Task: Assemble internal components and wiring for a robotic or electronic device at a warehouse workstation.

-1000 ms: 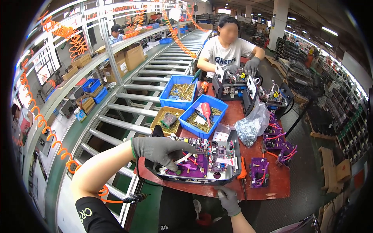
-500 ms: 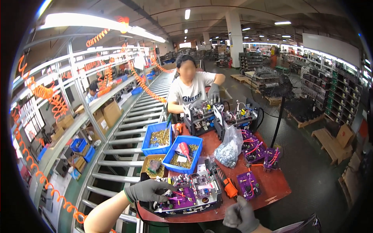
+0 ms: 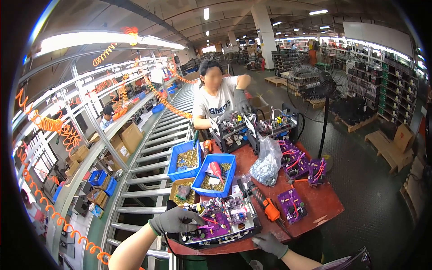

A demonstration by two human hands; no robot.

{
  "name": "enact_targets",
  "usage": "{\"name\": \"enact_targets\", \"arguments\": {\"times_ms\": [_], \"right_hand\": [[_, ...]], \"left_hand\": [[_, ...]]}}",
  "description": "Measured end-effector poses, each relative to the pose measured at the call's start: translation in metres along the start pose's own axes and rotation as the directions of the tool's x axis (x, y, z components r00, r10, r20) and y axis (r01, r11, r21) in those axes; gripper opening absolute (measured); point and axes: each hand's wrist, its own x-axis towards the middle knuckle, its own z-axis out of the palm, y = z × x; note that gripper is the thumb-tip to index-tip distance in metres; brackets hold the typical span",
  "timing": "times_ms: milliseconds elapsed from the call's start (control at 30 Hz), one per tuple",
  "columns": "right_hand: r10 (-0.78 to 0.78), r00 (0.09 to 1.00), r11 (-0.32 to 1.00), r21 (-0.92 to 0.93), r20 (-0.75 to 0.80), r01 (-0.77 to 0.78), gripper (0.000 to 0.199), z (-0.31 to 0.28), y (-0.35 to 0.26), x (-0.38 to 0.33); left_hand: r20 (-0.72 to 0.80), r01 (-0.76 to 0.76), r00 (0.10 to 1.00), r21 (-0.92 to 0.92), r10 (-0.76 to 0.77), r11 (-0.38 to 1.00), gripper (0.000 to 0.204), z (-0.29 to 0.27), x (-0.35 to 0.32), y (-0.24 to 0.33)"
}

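Observation:
In front of me on the red table lies an open electronic unit [image 3: 238, 227] with a purple circuit board [image 3: 216, 228] and several wires. My left hand [image 3: 175, 220], in a grey glove, reaches over the board's left side. Its fingers are pinched near a pink wire, and what they hold is hidden. At the front table edge, right of the unit, is my gloved right hand [image 3: 271, 245]. Its fingers are curled together, their grip too small to make out. An orange and black power screwdriver [image 3: 270, 209] lies just beyond it, beside a loose purple board [image 3: 292, 206].
Blue bins [image 3: 215, 193] of brass-coloured screws stand behind the unit, one holding a red-handled tool. A clear bag [image 3: 266, 168] of metal parts and more purple boards [image 3: 294, 159] lie rightward. A co-worker [image 3: 218, 96] handles units opposite. A roller conveyor [image 3: 141, 194] runs left.
My right hand has moved left and closer to the unit's front right corner. My left hand stays over the board. The co-worker's raised hand has lowered onto a unit. The view has shifted slightly.

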Motion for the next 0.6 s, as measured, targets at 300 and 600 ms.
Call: {"name": "enact_targets", "arguments": {"times_ms": [300,600], "right_hand": [[0.178,0.98,0.967,0.167,0.091,-0.192,0.032,-0.008,-0.001,-0.005],[0.327,0.945,0.822,0.488,0.019,-0.294,0.036,-0.018,-0.017,-0.015]], "left_hand": [[-0.157,-0.077,0.985,-0.024,0.073,0.997,0.017,0.008,-0.005,-0.007],[-0.165,-0.062,0.984,0.037,0.067,0.997,0.02,0.01,0.002,-0.001]]}}
